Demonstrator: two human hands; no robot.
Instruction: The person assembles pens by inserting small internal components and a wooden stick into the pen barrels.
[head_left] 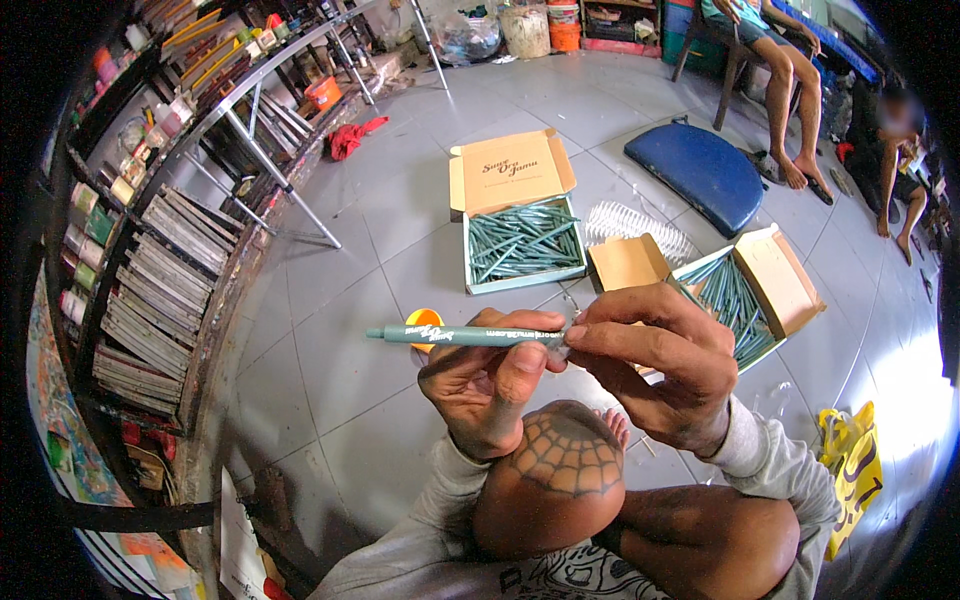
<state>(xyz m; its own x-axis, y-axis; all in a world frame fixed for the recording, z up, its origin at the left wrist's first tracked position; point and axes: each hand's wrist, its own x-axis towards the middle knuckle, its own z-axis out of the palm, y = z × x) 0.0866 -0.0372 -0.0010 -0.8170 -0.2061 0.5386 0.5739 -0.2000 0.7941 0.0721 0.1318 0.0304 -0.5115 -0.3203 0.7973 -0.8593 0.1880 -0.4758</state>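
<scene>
My left hand [490, 390] is closed around a green pen [430, 336] with white print, held level between thumb and fingers. Its plunger end points left. At the pen's right end, my right hand [655, 355] pinches with thumb and forefinger, where a small pale translucent piece [556, 345] shows between the fingertips; I cannot tell its kind. Beyond my hands, an open cardboard box [522, 286] holds many green pens [520, 240]. Partly behind my right hand stands a second open box [785, 280], also full of green pens. An orange-yellow round object [425, 318] sits behind the pen.
A clear ribbed plastic tray [640, 228] and a blue cushion [695, 175] lie on the tiled floor. A yellow bag [850, 470] is at the right. Shelves of frames [165, 280] and a metal-legged table [265, 155] stand left. Two people sit at the far right.
</scene>
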